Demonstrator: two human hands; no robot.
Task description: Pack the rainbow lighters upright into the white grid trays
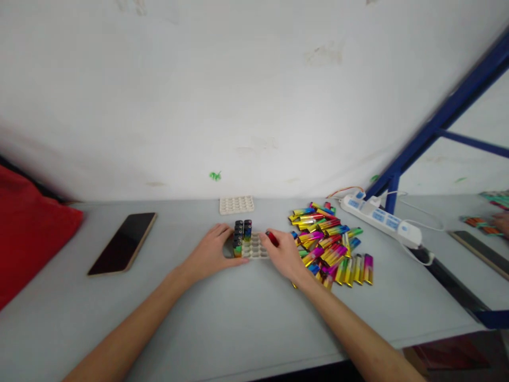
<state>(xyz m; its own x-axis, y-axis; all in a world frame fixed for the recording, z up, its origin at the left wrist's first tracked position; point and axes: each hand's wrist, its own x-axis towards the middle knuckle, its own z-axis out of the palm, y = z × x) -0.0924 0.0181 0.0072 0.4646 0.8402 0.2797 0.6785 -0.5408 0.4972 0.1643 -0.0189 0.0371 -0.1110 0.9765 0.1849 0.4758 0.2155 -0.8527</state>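
A pale tray (pixel 260 253) with rows of slots lies in front of me. Several colourful lighters (pixel 237 239) with black tops stand upright in two columns at its left. My left hand (pixel 212 250) curves around the tray's left end, thumb along the front edge and fingers at the back. Over the tray's right part, my right hand (pixel 283 254) pinches a red lighter (pixel 272 238) with a dark end, tilted; the fingers partly hide it. Beside that hand spreads a loose pile of shiny multicoloured lighters (pixel 328 241).
A second pale tray (pixel 236 205) lies by the wall. At the left are a phone (pixel 123 243) and red cloth (pixel 32 228). To the right, a power strip (pixel 382 218) with cables sits near a blue metal frame (pixel 429 127). Another person's hand (pixel 501 223) shows at the far right.
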